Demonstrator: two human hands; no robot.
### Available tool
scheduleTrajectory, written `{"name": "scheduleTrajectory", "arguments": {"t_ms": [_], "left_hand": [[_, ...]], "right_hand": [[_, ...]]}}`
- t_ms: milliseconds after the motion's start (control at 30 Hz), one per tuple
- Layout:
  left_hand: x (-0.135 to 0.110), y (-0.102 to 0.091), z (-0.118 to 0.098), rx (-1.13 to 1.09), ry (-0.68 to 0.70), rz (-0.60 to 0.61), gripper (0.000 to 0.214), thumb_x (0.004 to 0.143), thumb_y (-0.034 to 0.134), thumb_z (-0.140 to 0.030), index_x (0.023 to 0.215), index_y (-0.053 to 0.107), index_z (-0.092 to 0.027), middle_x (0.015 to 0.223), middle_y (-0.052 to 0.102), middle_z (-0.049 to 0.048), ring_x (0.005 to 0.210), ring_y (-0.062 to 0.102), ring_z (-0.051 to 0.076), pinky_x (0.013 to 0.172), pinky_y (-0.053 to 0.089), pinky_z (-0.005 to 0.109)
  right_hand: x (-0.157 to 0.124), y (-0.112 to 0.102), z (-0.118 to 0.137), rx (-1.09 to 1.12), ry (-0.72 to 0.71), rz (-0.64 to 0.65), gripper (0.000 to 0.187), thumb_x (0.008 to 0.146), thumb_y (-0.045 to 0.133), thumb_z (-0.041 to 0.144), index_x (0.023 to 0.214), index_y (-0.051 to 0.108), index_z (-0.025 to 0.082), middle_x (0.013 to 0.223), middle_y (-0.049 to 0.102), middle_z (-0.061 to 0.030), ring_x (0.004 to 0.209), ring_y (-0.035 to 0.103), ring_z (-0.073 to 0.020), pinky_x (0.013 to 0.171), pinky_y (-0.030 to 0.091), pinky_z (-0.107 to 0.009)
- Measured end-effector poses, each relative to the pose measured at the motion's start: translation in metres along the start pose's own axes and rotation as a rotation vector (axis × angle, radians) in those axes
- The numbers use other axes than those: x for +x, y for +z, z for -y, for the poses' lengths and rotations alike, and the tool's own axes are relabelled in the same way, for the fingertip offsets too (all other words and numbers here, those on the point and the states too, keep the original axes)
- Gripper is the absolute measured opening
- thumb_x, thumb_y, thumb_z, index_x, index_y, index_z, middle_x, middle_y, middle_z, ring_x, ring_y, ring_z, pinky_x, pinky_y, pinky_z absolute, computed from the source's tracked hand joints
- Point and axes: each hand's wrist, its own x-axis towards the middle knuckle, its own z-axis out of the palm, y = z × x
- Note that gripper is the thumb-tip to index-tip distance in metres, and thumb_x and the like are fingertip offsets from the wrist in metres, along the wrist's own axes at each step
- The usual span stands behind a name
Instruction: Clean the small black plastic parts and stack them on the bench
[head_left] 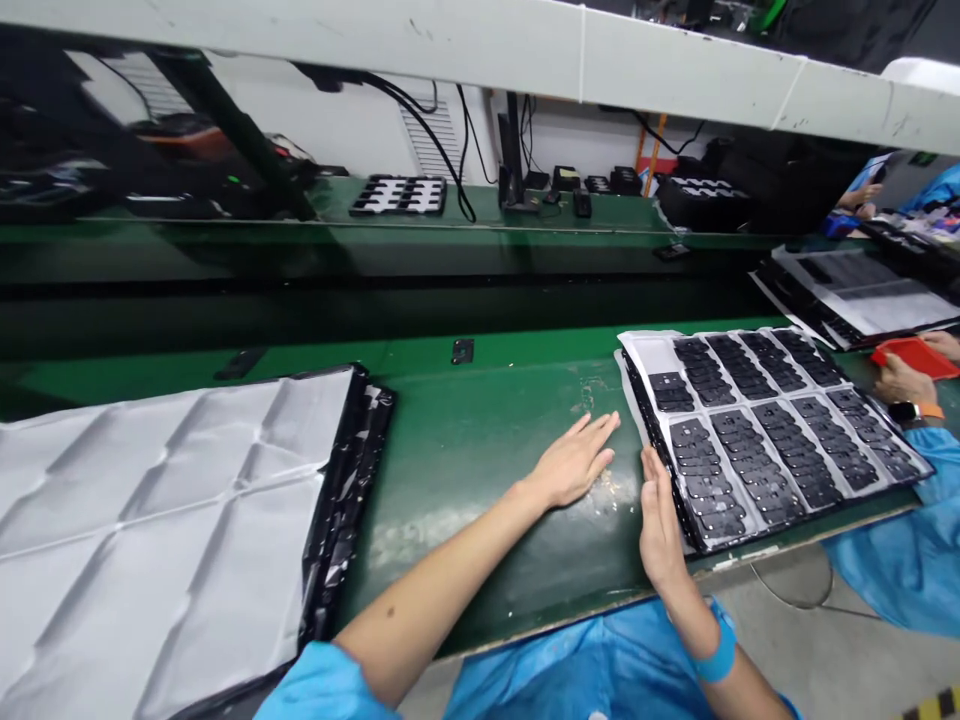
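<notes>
My left hand lies over the green tabletop with its fingers stretched out, holding nothing. Its fingertips point toward the tray at the right. My right hand stands on edge, fingers straight and together, against the near left side of that black tray. White sheeting lines the tray's compartments, and rows of small flat black parts lie in them. The far left compartment holds fewer parts, with white sheet showing bare. To my left is a stack of black trays under a creased white sheet.
A small black piece lies on the bench behind my hands. A co-worker's hand at the right holds a red tray. Another sheet-covered stack sits behind. A white beam spans overhead, and cables hang above the back shelf.
</notes>
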Motion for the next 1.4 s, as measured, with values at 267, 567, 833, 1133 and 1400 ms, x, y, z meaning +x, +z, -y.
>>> {"name": "scheduleTrajectory", "arguments": {"t_ms": [267,567,833,1133,1400], "left_hand": [[-0.057,0.001,-0.015,-0.321,-0.046,-0.076,0.059,0.114,0.028,-0.040,0.172,0.019,-0.029,0.168,0.046,0.0028,0.160,0.034,0.023,0.133,0.033,0.050],[-0.068,0.001,-0.005,-0.147,-0.225,-0.160,0.058,0.113,0.032,-0.036,0.167,0.031,-0.016,0.169,0.043,0.0136,0.160,0.035,0.025,0.133,0.029,0.053],[-0.055,0.011,-0.019,-0.078,-0.104,-0.109,0.059,0.112,0.032,-0.032,0.169,0.024,-0.016,0.170,0.042,0.0137,0.159,0.036,0.022,0.134,0.029,0.048],[-0.039,0.006,-0.011,0.044,-0.142,-0.092,0.062,0.111,0.038,-0.038,0.166,0.031,-0.010,0.171,0.037,0.0186,0.163,0.027,0.028,0.135,0.022,0.052],[-0.068,-0.002,-0.032,-0.100,-0.116,-0.111,0.058,0.113,0.030,-0.034,0.169,0.025,-0.019,0.173,0.038,0.0108,0.161,0.034,0.022,0.132,0.034,0.044]], "right_hand": [[0.002,0.008,0.009,-0.014,-0.037,0.090,0.057,0.115,0.031,0.047,0.169,0.030,0.027,0.176,0.032,-0.0082,0.162,0.031,-0.0251,0.133,0.023,-0.056],[0.017,0.046,0.023,0.133,-0.023,0.208,0.060,0.114,0.035,0.053,0.167,0.035,0.025,0.174,0.037,-0.0103,0.160,0.036,-0.0257,0.132,0.028,-0.053],[0.028,0.013,0.025,0.189,-0.003,0.023,0.053,0.114,0.035,0.048,0.161,0.040,0.023,0.171,0.040,-0.0145,0.157,0.042,-0.0261,0.131,0.030,-0.058],[-0.003,0.002,0.019,-0.121,-0.052,0.051,0.056,0.115,0.033,0.042,0.168,0.029,0.024,0.174,0.033,-0.0111,0.161,0.031,-0.0274,0.133,0.022,-0.060],[-0.006,0.004,0.019,-0.159,-0.051,0.129,0.059,0.114,0.037,0.041,0.170,0.027,0.025,0.177,0.028,-0.0093,0.164,0.025,-0.0276,0.134,0.019,-0.060]]}}
